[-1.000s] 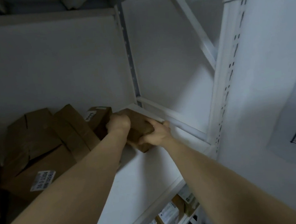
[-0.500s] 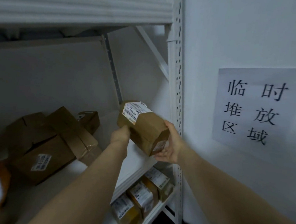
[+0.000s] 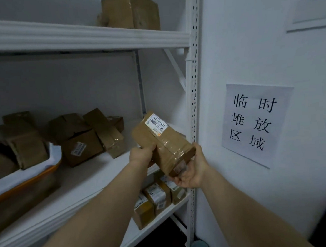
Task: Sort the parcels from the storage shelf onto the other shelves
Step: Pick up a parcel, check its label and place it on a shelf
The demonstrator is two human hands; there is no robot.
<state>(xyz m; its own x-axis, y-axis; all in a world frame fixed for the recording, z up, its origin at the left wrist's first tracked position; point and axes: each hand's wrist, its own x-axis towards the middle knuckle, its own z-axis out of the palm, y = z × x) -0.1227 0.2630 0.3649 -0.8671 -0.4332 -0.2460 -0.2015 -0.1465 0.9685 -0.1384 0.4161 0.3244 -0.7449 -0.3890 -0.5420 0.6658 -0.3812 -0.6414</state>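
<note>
Both hands on one taped parcel (image 3: 162, 142): left hand (image 3: 142, 153) grips its side, right hand (image 3: 190, 171) cups the lower end, clear of the shelf (image 3: 96, 178).

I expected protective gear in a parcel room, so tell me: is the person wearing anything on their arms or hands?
No gear shows. The left hand and right hand are bare: no gloves, rings or watch visible. The left forearm and right forearm are uncovered too, with no sleeve reaching into view, no wristband and no markings.
</note>
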